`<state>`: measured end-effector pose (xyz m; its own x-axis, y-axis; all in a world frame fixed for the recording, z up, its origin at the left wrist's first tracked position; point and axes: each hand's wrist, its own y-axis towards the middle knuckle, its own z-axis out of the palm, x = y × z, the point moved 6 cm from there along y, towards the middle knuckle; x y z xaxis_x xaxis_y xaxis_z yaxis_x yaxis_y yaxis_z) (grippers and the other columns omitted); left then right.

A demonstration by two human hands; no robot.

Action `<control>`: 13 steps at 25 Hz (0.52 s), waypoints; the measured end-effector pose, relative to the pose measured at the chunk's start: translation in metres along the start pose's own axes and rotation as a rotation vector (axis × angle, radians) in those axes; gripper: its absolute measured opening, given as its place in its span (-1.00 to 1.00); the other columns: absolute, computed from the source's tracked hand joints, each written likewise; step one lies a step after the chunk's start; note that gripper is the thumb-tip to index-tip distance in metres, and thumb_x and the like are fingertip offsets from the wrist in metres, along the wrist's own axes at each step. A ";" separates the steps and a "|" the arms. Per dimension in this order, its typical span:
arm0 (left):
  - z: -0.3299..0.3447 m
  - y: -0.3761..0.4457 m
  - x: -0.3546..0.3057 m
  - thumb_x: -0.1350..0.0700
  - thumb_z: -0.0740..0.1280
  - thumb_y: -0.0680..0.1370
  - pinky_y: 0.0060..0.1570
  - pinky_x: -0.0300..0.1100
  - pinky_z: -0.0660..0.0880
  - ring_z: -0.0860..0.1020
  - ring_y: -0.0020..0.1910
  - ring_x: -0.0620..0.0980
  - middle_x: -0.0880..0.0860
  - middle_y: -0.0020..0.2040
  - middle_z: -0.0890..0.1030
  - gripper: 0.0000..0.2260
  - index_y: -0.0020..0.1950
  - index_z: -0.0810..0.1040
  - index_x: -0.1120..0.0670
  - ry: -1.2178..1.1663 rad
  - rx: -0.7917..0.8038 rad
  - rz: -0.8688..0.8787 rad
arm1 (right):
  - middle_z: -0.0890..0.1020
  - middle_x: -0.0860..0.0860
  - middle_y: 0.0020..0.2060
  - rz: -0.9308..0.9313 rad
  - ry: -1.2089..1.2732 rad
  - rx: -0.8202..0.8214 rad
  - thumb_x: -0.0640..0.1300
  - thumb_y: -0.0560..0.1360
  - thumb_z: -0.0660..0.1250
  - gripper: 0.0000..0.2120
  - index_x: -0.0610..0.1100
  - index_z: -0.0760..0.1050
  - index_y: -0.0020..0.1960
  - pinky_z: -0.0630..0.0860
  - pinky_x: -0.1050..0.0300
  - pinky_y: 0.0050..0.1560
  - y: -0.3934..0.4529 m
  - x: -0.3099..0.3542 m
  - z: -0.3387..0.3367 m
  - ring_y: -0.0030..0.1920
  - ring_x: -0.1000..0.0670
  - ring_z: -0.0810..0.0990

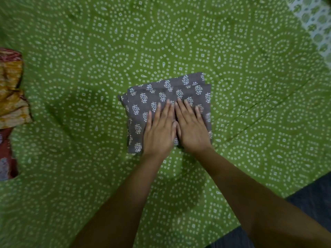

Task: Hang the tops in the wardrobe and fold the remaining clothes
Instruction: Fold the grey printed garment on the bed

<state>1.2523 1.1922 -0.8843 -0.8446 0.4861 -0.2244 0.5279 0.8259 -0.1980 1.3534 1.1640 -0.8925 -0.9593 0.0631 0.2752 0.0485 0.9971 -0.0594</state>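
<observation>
Folding is in hand: the left hand (158,135) and right hand (191,130) are lying flat, fingers spread, gripping nothing — pressing the folded grey printed garment (161,97) lying mid-bed on the green bedsheet (89,59). Next, probably, setting it aside and fetching from the orange-red clothes (10,97) at the left edge.

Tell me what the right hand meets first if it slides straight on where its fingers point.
Probably only more grey cloth: the right hand lies flat on it, fingers pointing toward its far edge, with green bedsheet beyond.
</observation>
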 end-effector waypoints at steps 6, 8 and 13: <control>-0.001 0.088 0.067 -0.36 -0.21 0.56 0.47 0.07 -0.23 -0.13 0.55 0.09 0.10 0.58 -0.10 -0.26 0.57 -0.12 0.12 0.180 -0.095 -0.150 | -0.06 -0.05 0.56 0.127 -0.191 -0.018 0.24 0.61 -0.18 -0.34 -0.11 -0.13 0.57 -0.16 -0.17 0.50 0.111 -0.060 0.000 0.55 -0.08 -0.11; -0.011 0.086 0.081 -0.33 -0.18 0.58 0.47 0.10 -0.19 -0.09 0.55 0.13 0.11 0.58 -0.06 -0.28 0.57 -0.09 0.13 0.109 -0.184 -0.291 | -0.04 -0.07 0.56 0.249 -0.078 -0.062 0.23 0.61 -0.16 -0.34 -0.14 -0.10 0.57 -0.17 -0.13 0.51 0.117 -0.082 -0.012 0.55 -0.09 -0.11; -0.011 -0.018 0.108 -0.20 0.05 0.61 0.38 -0.07 0.18 0.34 0.41 0.20 0.22 0.43 0.36 -0.38 0.47 0.27 0.25 -0.274 -0.567 -0.819 | 0.25 -0.10 0.48 0.456 0.350 -0.277 0.08 0.64 0.07 -0.46 -0.21 0.17 0.51 0.04 0.13 0.48 0.020 -0.084 -0.015 0.49 -0.06 0.15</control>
<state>1.1508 1.2330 -0.8949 -0.8395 -0.3090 -0.4469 -0.3795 0.9221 0.0755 1.4388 1.1796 -0.9023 -0.6800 0.4481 0.5804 0.5457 0.8379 -0.0076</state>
